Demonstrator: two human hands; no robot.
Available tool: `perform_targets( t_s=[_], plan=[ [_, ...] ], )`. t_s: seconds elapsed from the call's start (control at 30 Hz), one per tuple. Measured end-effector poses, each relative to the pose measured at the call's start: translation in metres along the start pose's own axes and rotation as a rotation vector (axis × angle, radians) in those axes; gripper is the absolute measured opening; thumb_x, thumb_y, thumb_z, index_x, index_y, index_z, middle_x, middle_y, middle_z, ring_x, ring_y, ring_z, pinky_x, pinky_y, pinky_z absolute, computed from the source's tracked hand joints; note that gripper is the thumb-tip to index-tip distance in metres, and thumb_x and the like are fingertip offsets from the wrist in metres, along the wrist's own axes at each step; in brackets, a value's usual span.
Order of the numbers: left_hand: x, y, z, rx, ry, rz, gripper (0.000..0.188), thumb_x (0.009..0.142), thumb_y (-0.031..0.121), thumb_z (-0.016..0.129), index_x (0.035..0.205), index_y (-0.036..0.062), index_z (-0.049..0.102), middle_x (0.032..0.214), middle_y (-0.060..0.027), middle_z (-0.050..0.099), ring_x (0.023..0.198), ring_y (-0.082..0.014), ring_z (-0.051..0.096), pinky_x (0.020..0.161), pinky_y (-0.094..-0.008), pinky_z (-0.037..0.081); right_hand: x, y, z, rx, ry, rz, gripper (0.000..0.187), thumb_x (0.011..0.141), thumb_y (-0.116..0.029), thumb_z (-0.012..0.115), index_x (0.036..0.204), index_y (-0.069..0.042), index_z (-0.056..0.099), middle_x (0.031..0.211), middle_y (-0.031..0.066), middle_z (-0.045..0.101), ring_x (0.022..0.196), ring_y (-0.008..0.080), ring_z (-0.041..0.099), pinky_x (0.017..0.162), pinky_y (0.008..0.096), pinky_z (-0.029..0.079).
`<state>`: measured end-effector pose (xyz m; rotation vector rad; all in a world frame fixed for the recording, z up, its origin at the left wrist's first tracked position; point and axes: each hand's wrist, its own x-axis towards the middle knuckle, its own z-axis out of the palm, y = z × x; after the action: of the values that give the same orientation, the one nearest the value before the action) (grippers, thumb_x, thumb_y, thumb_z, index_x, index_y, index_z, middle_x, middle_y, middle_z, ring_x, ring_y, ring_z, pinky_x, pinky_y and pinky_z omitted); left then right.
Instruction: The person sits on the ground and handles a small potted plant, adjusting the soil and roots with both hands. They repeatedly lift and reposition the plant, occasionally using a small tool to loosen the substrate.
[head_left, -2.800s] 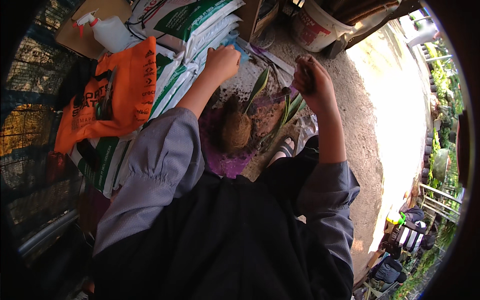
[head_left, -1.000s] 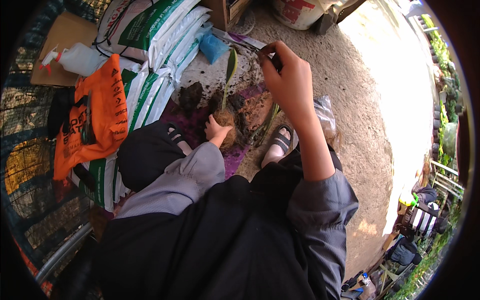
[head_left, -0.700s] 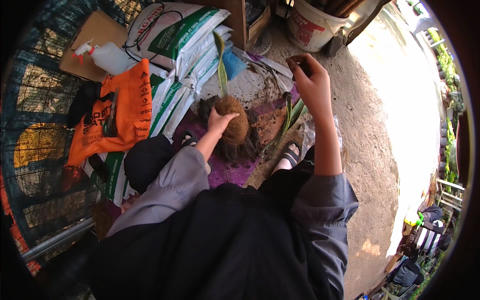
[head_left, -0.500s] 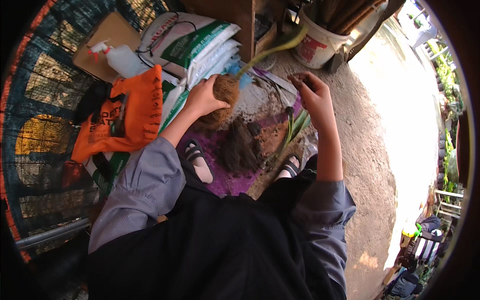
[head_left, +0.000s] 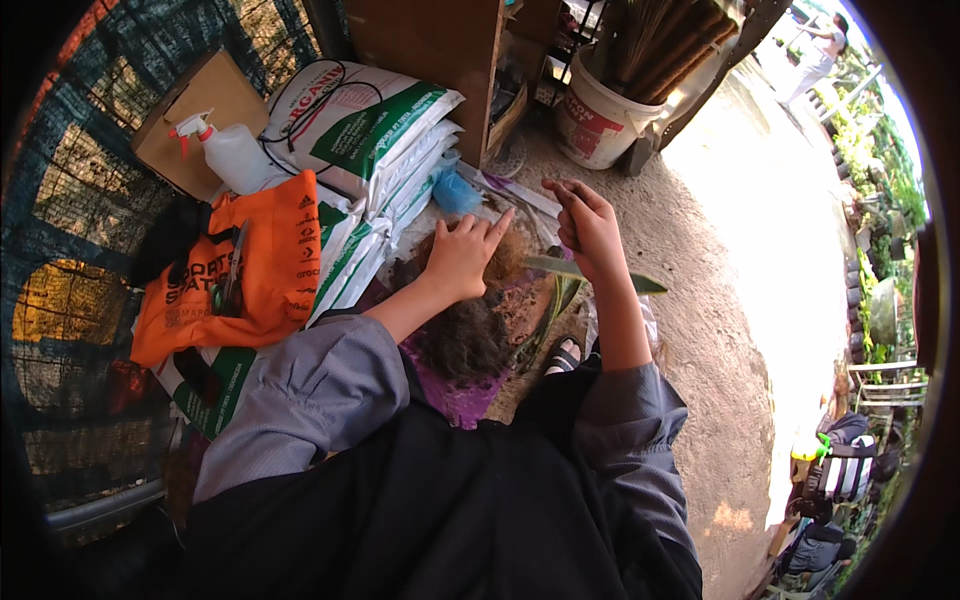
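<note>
Sandy ground beside stacked soil bags (head_left: 385, 160); left hand (head_left: 462, 255) spread wide over a brown root ball (head_left: 505, 262); right hand (head_left: 585, 225) pinches a green leaf (head_left: 590, 272), lying roughly level, tip pointing right.

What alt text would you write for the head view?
A crouching person's left hand rests on a brown root ball over dark soil, while the right hand holds a long green leaf, beside stacked white-and-green bags.

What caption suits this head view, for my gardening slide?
Left hand on a brown root ball, right hand holding a green leaf.
</note>
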<state>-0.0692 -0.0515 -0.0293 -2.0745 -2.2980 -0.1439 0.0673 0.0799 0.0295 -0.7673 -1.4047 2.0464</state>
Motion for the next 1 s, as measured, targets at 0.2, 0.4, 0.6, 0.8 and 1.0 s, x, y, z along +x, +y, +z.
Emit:
perform_targets(
  t_s=[0.2, 0.4, 0.6, 0.8, 1.0],
  plan=[
    [-0.018, 0.015, 0.020, 0.031, -0.116, 0.146, 0.106, 0.052, 0.022, 0.075, 0.142, 0.0093, 0.020, 0.106, -0.0054, 0.055, 0.100, -0.0220, 0.049, 0.079, -0.0474, 0.040, 0.012, -0.002, -0.004, 0.112, 0.155, -0.027, 0.020, 0.093, -0.014, 0.048, 0.106, -0.003, 0.058, 0.054, -0.0082, 0.028, 0.043, 0.0025, 0.024, 0.039, 0.0191, 0.019],
    [-0.027, 0.009, 0.030, 0.026, -0.120, 0.121, 0.108, 0.052, 0.024, 0.076, 0.142, 0.0076, 0.019, 0.105, -0.0062, 0.055, 0.100, -0.0216, 0.050, 0.079, -0.0476, 0.041, 0.011, 0.010, 0.003, -0.065, 0.128, 0.077, 0.021, 0.092, -0.015, 0.048, 0.105, -0.004, 0.060, 0.053, -0.0085, 0.031, 0.041, 0.0027, 0.025, 0.038, 0.0203, 0.020],
    [-0.014, 0.003, 0.026, -0.059, -0.045, -0.058, 0.110, 0.055, 0.022, 0.076, 0.143, 0.0043, 0.012, 0.103, -0.0056, 0.055, 0.099, -0.0219, 0.051, 0.079, -0.0492, 0.043, 0.009, 0.039, 0.022, -0.467, -0.034, 0.154, 0.023, 0.088, -0.020, 0.052, 0.102, -0.006, 0.064, 0.054, -0.0064, 0.038, 0.046, 0.0039, 0.032, 0.042, 0.0217, 0.024],
    [0.002, 0.000, 0.015, -0.186, 0.002, -0.228, 0.124, 0.053, 0.030, 0.080, 0.144, 0.0083, -0.002, 0.107, -0.0083, 0.055, 0.103, -0.0251, 0.051, 0.077, -0.0509, 0.044, 0.007, 0.042, 0.020, -0.538, -0.075, 0.165, 0.023, 0.086, -0.019, 0.054, 0.101, -0.006, 0.065, 0.059, -0.0039, 0.046, 0.047, 0.0049, 0.036, 0.043, 0.0218, 0.027],
    [0.005, 0.001, 0.002, -0.174, 0.037, -0.193, 0.112, 0.050, 0.026, 0.082, 0.143, 0.0253, 0.020, 0.112, -0.0074, 0.053, 0.105, -0.0267, 0.049, 0.081, -0.0510, 0.042, -0.001, 0.039, 0.011, -0.602, -0.186, 0.202, 0.026, 0.081, -0.015, 0.053, 0.099, -0.003, 0.066, 0.070, 0.0008, 0.057, 0.061, 0.0083, 0.049, 0.055, 0.0243, 0.040]
  ],
)
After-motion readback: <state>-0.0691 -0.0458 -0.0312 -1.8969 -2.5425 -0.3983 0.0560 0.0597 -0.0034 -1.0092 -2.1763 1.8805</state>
